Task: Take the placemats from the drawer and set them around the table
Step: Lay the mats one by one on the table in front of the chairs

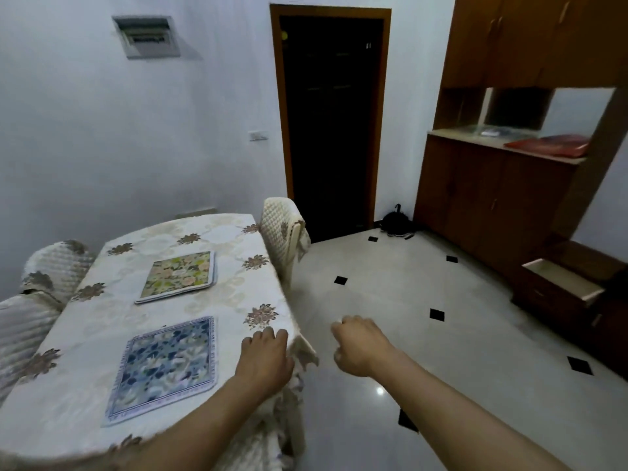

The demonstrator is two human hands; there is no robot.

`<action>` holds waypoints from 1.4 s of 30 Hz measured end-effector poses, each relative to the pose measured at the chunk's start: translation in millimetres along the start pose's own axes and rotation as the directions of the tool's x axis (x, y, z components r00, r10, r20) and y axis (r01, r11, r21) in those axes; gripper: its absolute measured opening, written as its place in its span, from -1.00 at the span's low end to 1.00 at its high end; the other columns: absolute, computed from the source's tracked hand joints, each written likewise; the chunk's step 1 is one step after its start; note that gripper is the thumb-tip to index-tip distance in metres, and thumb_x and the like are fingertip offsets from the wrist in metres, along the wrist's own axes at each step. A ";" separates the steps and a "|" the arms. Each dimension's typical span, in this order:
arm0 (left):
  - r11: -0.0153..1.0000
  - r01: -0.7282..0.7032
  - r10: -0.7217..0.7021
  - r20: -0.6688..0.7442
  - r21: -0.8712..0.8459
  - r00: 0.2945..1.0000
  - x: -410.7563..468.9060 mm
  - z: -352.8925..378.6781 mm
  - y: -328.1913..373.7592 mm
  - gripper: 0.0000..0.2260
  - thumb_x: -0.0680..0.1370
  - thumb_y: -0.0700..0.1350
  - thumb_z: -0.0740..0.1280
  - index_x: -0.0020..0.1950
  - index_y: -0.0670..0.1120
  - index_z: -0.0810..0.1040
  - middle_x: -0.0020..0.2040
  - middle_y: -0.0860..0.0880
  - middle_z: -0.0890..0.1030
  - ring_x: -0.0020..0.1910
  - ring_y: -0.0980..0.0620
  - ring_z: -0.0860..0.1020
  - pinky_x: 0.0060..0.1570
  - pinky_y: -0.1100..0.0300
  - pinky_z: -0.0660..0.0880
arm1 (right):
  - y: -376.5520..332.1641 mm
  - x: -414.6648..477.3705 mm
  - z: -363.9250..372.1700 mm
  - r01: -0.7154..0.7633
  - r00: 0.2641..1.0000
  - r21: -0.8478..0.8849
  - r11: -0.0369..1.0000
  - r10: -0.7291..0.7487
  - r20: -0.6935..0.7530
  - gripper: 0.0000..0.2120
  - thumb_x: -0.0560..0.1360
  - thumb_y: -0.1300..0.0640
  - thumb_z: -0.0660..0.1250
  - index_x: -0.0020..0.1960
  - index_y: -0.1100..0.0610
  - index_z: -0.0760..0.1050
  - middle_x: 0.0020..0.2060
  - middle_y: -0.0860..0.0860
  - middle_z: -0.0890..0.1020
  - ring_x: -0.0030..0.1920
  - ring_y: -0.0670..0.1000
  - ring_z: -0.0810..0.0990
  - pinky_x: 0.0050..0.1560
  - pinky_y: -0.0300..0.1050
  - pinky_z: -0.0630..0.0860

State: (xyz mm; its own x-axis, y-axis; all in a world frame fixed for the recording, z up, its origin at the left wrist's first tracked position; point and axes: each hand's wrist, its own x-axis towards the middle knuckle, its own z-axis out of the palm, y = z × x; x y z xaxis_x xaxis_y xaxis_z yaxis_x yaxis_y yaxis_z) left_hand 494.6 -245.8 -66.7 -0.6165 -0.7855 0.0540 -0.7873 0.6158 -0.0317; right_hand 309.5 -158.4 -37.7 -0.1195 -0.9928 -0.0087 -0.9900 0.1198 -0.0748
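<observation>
A blue floral placemat (166,368) lies flat on the near part of the table (85,334). Farther back lies a small stack of placemats (180,275) with a green and pink flowered one on top. My left hand (265,355) hovers at the table's right edge, just right of the blue placemat, fingers loosely curled and holding nothing. My right hand (360,345) hangs over the floor to the right of the table, fingers loosely curled, also holding nothing. An open drawer (560,280) juts out of the low wooden cabinet at the right.
Quilted chairs stand around the table: one at its far right (282,232), two at the left (51,266). A tall wooden cabinet (492,198) lines the right wall. A dark doorway (333,130) is straight ahead. A dark umbrella (397,222) lies on the tiled floor.
</observation>
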 end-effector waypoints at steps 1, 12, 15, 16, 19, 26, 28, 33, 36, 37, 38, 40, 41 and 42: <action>1.000 -0.002 0.002 -0.002 -0.004 1.000 9.9 -0.8 22.1 -0.68 0.53 0.07 0.18 0.19 -0.06 0.40 0.14 -0.12 0.49 0.15 -0.18 0.46 0.10 -0.02 0.34 | 23.0 -4.0 -3.8 0.001 1.000 -0.001 1.000 -0.001 0.004 -0.78 0.43 0.10 0.25 0.04 0.16 0.45 0.03 0.19 0.53 0.06 0.23 0.51 0.11 0.04 0.41; 1.000 -0.005 0.005 0.019 -0.002 1.000 111.5 -16.9 138.0 -0.74 0.51 0.06 0.18 0.09 -0.08 0.39 0.09 -0.14 0.49 0.12 -0.18 0.47 0.08 -0.03 0.37 | 175.9 17.0 -23.3 -0.026 1.000 0.066 0.998 0.026 -0.007 -0.87 0.45 0.11 0.22 -0.14 0.10 0.26 -0.02 0.17 0.52 0.00 0.20 0.50 0.03 -0.02 0.38; 1.000 0.004 -0.004 0.021 -0.015 1.000 148.5 -11.9 138.8 -0.75 0.49 0.06 0.18 0.06 -0.08 0.38 0.11 -0.14 0.50 0.12 -0.18 0.47 0.06 -0.02 0.38 | 194.8 46.8 -23.1 -0.012 1.000 0.063 0.998 0.012 0.004 -0.87 0.45 0.11 0.22 -0.13 0.10 0.27 -0.01 0.17 0.52 0.01 0.20 0.50 0.03 -0.02 0.38; 1.000 0.004 -0.003 0.024 -0.017 1.000 163.4 -8.9 137.1 -0.74 0.49 0.06 0.18 0.05 -0.08 0.39 0.11 -0.14 0.51 0.12 -0.18 0.48 0.05 -0.02 0.38 | 201.2 60.5 -22.9 -0.004 1.000 0.059 0.998 0.004 0.009 -0.88 0.45 0.11 0.22 -0.13 0.10 0.27 -0.01 0.17 0.52 0.01 0.20 0.50 0.03 -0.02 0.38; 1.000 0.006 -0.006 0.029 -0.005 1.000 211.8 0.9 127.6 -0.74 0.47 0.06 0.19 0.05 -0.08 0.39 0.10 -0.14 0.51 0.10 -0.18 0.49 0.02 -0.01 0.38 | 220.6 110.9 -21.1 0.025 1.000 0.025 0.999 -0.025 -0.005 -0.90 0.44 0.11 0.22 -0.10 0.10 0.35 0.01 0.17 0.54 0.03 0.22 0.52 0.06 0.00 0.41; 0.996 0.084 -0.082 0.051 -0.026 0.995 325.5 7.8 83.2 -0.74 0.49 0.06 0.18 0.06 -0.08 0.39 0.08 -0.14 0.52 0.09 -0.17 0.48 0.03 -0.01 0.40 | 251.8 250.3 -27.1 0.096 0.995 0.008 0.995 -0.096 -0.009 -0.89 0.43 0.12 0.20 -0.16 0.11 0.26 -0.07 0.15 0.51 -0.03 0.21 0.49 -0.03 0.00 0.36; 0.993 0.120 -0.119 0.057 -0.014 0.991 357.1 10.1 66.5 -0.74 0.49 0.05 0.17 0.07 -0.08 0.40 0.07 -0.14 0.53 0.08 -0.18 0.48 0.01 0.00 0.40 | 257.2 293.2 -30.2 0.120 0.992 0.018 0.993 -0.120 -0.028 -0.89 0.42 0.12 0.19 -0.17 0.11 0.25 -0.14 0.12 0.46 -0.08 0.20 0.47 -0.09 -0.03 0.31; 0.981 0.193 -0.193 0.072 0.011 0.978 409.5 15.7 40.8 -0.71 0.52 0.08 0.17 0.11 -0.08 0.40 0.10 -0.15 0.52 0.07 -0.19 0.49 0.00 -0.01 0.40 | 263.8 372.4 -32.9 0.211 0.977 0.014 0.977 -0.210 -0.017 -0.91 0.43 0.10 0.20 -0.12 0.07 0.30 -0.04 0.16 0.53 -0.01 0.20 0.50 -0.02 -0.01 0.37; 0.969 0.245 -0.247 0.070 0.032 0.966 435.2 22.5 26.3 -0.67 0.52 0.06 0.16 0.19 -0.09 0.41 0.13 -0.16 0.53 0.10 -0.19 0.48 0.03 -0.01 0.40 | 265.8 422.3 -29.5 0.264 0.964 0.021 0.964 -0.264 -0.018 -0.89 0.43 0.09 0.21 -0.12 0.06 0.28 -0.05 0.15 0.53 -0.02 0.20 0.50 -0.08 -0.02 0.33; 0.958 0.285 -0.287 0.072 0.036 0.955 449.1 25.4 19.0 -0.66 0.53 0.06 0.16 0.21 -0.09 0.40 0.14 -0.16 0.53 0.11 -0.19 0.48 0.04 -0.02 0.40 | 267.6 447.6 -27.3 0.297 0.955 0.025 0.954 -0.297 -0.021 -0.89 0.43 0.08 0.22 -0.13 0.07 0.29 -0.06 0.15 0.54 -0.03 0.20 0.51 -0.09 -0.02 0.33; 0.942 0.332 -0.334 0.077 0.042 0.939 462.8 26.7 11.3 -0.66 0.53 0.05 0.16 0.22 -0.10 0.39 0.15 -0.16 0.52 0.13 -0.20 0.48 0.05 -0.02 0.40 | 268.5 472.4 -26.5 0.334 0.943 0.028 0.942 -0.334 -0.016 -0.89 0.42 0.08 0.22 -0.13 0.09 0.31 -0.07 0.15 0.54 -0.05 0.20 0.51 -0.10 -0.02 0.34; 0.911 0.409 -0.413 0.094 0.059 0.906 487.2 31.0 -4.9 -0.64 0.53 0.05 0.17 0.24 -0.10 0.37 0.18 -0.16 0.51 0.16 -0.19 0.47 0.06 -0.03 0.39 | 267.3 513.9 -27.6 0.399 0.917 0.035 0.916 -0.399 -0.002 -0.90 0.42 0.08 0.21 -0.16 0.11 0.38 -0.13 0.13 0.54 -0.11 0.17 0.51 -0.13 -0.02 0.36; 0.892 0.447 -0.451 0.093 0.067 0.888 501.1 34.0 -11.4 -0.62 0.52 0.07 0.18 0.25 -0.10 0.37 0.20 -0.16 0.50 0.17 -0.19 0.47 0.08 -0.03 0.39 | 268.5 536.6 -28.1 0.429 0.903 0.050 0.902 -0.430 0.002 -0.93 0.43 0.09 0.21 -0.19 0.08 0.37 -0.16 0.10 0.51 -0.15 0.15 0.49 -0.15 -0.03 0.37; 0.872 0.483 -0.489 0.096 0.078 0.867 514.5 36.7 -16.3 -0.60 0.52 0.08 0.19 0.27 -0.10 0.36 0.21 -0.15 0.50 0.18 -0.18 0.47 0.09 -0.03 0.40 | 271.2 558.0 -27.9 0.458 0.889 0.068 0.886 -0.459 -0.002 -0.93 0.43 0.09 0.21 -0.21 0.05 0.33 -0.19 0.09 0.48 -0.18 0.12 0.45 -0.17 -0.04 0.37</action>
State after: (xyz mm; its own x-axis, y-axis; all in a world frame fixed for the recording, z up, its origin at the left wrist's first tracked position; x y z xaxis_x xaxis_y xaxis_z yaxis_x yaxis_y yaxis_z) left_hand 189.9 -662.3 -75.1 -0.1506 -0.9880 -0.0337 -0.9850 0.1529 -0.0795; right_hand -27.7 -679.9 -35.0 0.3477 -0.9371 0.0289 -0.9272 -0.3483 -0.1381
